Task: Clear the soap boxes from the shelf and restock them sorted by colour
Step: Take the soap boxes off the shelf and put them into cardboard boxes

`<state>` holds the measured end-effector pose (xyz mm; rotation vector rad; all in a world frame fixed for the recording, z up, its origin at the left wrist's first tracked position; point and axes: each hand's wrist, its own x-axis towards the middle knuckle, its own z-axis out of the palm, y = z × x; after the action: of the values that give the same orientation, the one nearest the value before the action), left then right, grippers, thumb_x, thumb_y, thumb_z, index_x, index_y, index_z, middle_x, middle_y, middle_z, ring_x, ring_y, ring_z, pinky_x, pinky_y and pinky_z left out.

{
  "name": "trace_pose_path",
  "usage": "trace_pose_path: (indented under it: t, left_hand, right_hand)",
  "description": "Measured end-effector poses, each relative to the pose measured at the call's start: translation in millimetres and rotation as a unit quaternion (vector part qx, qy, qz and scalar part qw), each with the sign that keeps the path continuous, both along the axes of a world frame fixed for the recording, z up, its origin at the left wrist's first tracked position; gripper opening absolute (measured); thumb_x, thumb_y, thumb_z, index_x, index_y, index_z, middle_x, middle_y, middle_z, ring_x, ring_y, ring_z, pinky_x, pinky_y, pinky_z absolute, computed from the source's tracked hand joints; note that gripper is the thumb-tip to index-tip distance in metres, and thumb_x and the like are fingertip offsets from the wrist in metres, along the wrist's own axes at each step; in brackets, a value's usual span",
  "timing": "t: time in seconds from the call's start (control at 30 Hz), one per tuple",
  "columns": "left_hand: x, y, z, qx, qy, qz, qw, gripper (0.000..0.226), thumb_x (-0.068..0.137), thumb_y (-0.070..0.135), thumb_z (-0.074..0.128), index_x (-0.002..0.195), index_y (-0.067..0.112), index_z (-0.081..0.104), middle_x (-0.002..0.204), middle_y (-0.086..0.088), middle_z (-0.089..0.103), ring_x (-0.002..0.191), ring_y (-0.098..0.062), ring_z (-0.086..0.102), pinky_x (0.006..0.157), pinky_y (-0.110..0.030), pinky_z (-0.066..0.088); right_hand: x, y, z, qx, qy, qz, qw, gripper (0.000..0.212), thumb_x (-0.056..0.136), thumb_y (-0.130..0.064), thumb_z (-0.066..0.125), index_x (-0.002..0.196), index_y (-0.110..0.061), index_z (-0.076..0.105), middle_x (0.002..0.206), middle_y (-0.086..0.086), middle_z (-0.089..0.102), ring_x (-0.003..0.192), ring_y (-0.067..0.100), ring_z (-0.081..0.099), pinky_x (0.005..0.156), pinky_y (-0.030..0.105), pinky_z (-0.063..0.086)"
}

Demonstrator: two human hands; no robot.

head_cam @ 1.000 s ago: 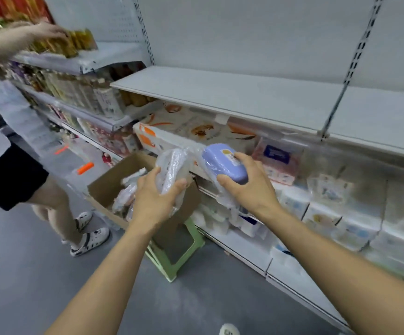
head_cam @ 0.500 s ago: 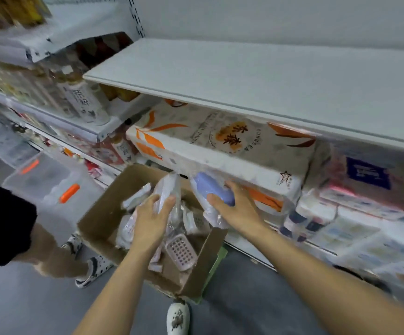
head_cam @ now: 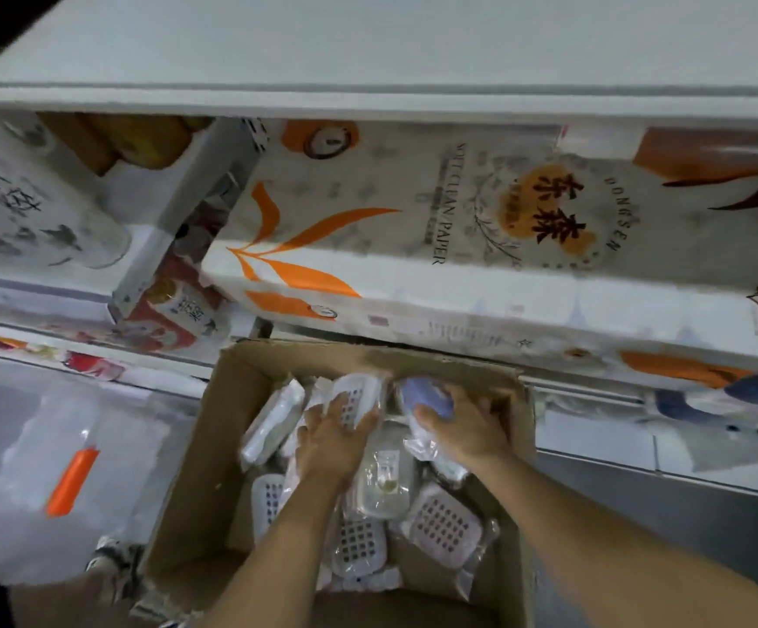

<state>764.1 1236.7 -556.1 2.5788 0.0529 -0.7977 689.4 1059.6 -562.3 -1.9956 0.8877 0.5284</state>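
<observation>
Your hands are both down inside the cardboard box (head_cam: 196, 451). Your left hand (head_cam: 329, 439) has its fingers curled over a white soap box (head_cam: 359, 396) with a grid of holes, wrapped in clear plastic. Your right hand (head_cam: 465, 430) grips a purple soap box (head_cam: 422, 394), just beside the white one, near the far wall of the box. More wrapped soap boxes (head_cam: 443, 523) lie under and in front of your hands. A big pack of tissue paper (head_cam: 458, 228) sits on the shelf (head_cam: 368, 97) above.
</observation>
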Motion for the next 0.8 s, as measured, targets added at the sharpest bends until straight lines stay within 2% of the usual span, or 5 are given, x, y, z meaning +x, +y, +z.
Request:
trace_pose_path:
  t: [0.2,0.33,0.43,0.63,0.8]
  left_hand:
    - [17.3,-6.7,-22.2,0.028,0.051,-0.051,0.997,0.074,0.088,0.069,0.046,0.152,0.036,0.028,0.155,-0.011,0.023,0.140,-0.036,0.026,0.113,-0.047,0.025]
    - [18.9,-12.5,-2.9,0.042,0.054,-0.088,0.994,0.083,0.087,0.072,0.045,0.155,0.031,0.019,0.163,-0.009,0.009,0.148,-0.032,0.010,0.118,-0.045,0.013]
    - [0.3,-25.3,30.9,0.024,-0.026,-0.153,0.988,0.080,0.090,0.070,0.039,0.155,0.028,0.019,0.164,-0.006,0.010,0.150,-0.027,0.005,0.120,-0.044,0.009]
    - [-92.3,-69.7,139.7,-0.014,-0.261,-0.279,0.924,0.090,0.082,0.079,0.013,0.149,0.023,0.037,0.151,-0.003,0.041,0.143,-0.024,0.029,0.115,-0.043,0.023]
    - [-206.4,-137.0,225.9,-0.103,-0.385,-0.329,0.856,0.076,0.088,0.070,0.032,0.140,0.017,0.049,0.135,-0.004,0.058,0.123,-0.025,0.053,0.100,-0.043,0.044]
  right_hand:
    - [16.4,13.3,-26.3,0.001,0.021,0.023,1.000,0.058,0.094,-0.050,0.049,0.147,-0.031,0.035,0.147,0.014,0.040,0.136,0.034,0.034,0.111,0.039,0.033]
    - [7.3,7.2,0.2,-0.021,0.024,0.055,0.998,0.068,0.097,-0.050,0.044,0.154,-0.022,0.021,0.158,0.013,0.023,0.144,0.033,0.025,0.115,0.038,0.026]
    - [-14.6,-4.7,39.6,-0.068,-0.029,0.065,0.995,0.068,0.096,-0.045,0.047,0.154,-0.024,0.019,0.159,0.009,0.020,0.145,0.030,0.021,0.116,0.040,0.025]
    - [-118.8,-52.6,150.4,-0.227,-0.148,0.070,0.960,0.061,0.098,-0.043,0.043,0.152,-0.026,0.021,0.158,0.001,0.019,0.139,0.027,0.032,0.104,0.040,0.037]
    - [-260.7,-109.7,230.2,-0.359,-0.248,0.029,0.899,0.055,0.092,-0.044,0.048,0.143,-0.026,0.038,0.145,-0.001,0.041,0.127,0.024,0.046,0.096,0.043,0.042]
